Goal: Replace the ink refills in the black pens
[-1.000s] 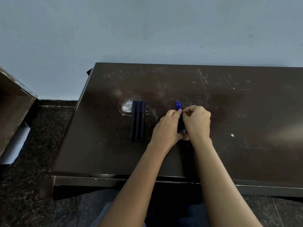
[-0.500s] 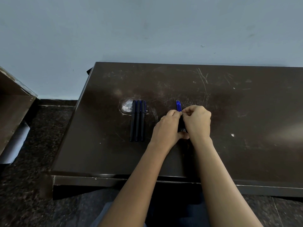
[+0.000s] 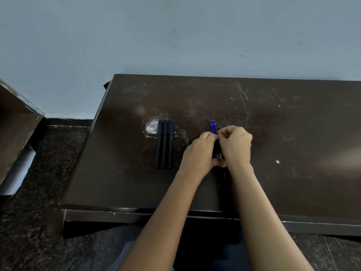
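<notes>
From my remote seat I see both hands meeting at the middle of the dark scratched table (image 3: 293,153). The left hand (image 3: 199,153) and the right hand (image 3: 235,145) curl their fingers in from either side round a small bundle of blue refills (image 3: 213,127). The fingertips pinch it near its far end, and the left thumb tucks under the near end. The bundle's blue tips stick out beyond the knuckles and point toward the wall (image 3: 175,36). Its lower part is dark and mostly hidden between the palms. The three black pens (image 3: 164,143) lie side by side, touching, just left of the left hand and parallel to the refills.
</notes>
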Available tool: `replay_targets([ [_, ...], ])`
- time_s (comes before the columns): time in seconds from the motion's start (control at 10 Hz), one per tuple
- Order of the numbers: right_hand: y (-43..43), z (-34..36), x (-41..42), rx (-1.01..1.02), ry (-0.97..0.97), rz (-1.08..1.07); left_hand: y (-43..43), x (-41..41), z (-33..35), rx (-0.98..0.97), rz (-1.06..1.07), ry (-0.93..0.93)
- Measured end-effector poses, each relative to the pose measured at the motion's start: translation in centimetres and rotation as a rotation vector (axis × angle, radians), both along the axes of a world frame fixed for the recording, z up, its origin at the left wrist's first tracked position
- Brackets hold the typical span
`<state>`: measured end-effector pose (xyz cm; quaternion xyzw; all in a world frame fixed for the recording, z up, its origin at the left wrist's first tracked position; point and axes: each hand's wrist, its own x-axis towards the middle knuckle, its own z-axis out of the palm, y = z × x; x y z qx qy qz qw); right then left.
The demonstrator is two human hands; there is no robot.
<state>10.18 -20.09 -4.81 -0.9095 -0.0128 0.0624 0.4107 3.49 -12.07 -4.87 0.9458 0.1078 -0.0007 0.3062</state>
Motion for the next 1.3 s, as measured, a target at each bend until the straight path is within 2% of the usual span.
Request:
replay_targets([
  [1.0, -0.23, -0.40, 0.35, -0.002, -0.036, 0.038, -0.19, -0.01, 0.05, 0.014, 0.010, -0.019],
  [1.3, -0.12, 0.16, 0.00, 0.012, -0.065, -0.006, -0.14, 0.16, 0.43, -0.023, 0.064, -0.054],
])
